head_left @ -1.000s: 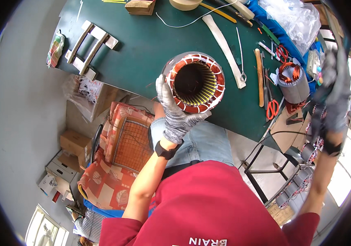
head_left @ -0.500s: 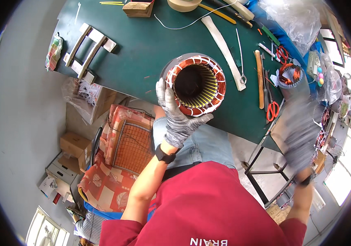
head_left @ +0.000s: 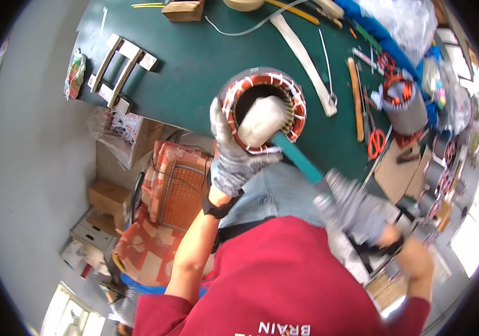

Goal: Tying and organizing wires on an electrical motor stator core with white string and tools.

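A motor stator (head_left: 298, 126) with copper windings and white lacing stands on the green table with its round opening up. My left hand (head_left: 231, 162), in a grey glove, grips its near left side, thumb spread along the near rim. Gloved too, my right hand (head_left: 354, 210) is closed round the dark grip of a mallet with a teal handle (head_left: 301, 159). The whitish mallet head (head_left: 263, 120) is over the stator's opening and hides much of the bore. From this angle I cannot tell whether the head touches the windings.
Right of the stator lie a white strip (head_left: 307, 67), a wooden stick (head_left: 355, 101) and red-handled scissors (head_left: 376, 143). A second stator (head_left: 407, 112) stands near the table's right edge. Two curved metal bars with pale blocks (head_left: 122, 73) lie on the left. A patterned chair (head_left: 164, 224) is below.
My right hand has swung in from the far right, bringing the mallet over the stator. My left hand stays on the stator. The view has shifted slightly.
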Motion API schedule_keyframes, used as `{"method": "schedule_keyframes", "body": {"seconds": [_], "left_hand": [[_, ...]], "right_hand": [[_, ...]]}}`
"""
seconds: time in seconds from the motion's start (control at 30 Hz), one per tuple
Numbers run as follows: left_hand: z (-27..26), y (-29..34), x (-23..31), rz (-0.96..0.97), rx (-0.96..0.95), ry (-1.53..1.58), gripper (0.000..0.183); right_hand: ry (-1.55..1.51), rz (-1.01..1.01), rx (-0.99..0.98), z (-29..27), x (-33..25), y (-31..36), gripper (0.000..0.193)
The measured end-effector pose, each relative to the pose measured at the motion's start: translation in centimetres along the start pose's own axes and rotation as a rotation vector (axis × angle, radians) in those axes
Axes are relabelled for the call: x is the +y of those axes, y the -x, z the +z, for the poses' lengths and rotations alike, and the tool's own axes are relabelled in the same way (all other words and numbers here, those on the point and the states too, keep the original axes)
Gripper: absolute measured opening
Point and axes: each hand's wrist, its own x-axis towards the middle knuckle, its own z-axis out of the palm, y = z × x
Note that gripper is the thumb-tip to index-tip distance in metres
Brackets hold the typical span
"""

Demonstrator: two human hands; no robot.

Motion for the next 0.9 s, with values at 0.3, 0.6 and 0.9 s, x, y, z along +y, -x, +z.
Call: {"method": "schedule_keyframes", "body": {"seconds": [0.3,0.6,0.9], "left_hand": [[1.2,0.1,1.3,-0.094,0.010,-0.051,0.143],[1.2,1.7,0.3,-0.046,0.044,0.027,0.128],[-0.1,0.9,-1.4,-0.061,-0.085,0.126,0.136]], "right_hand": [[0.374,-0.722,0.593,-11.8,0.9,-8.8,0.052],[-0.438,-0.166,-0.084,-17.3,8.3,-8.8,0.040],[0.103,-1.047,-0.249,-9.2,-3.7,-6.4,0.037]]}}
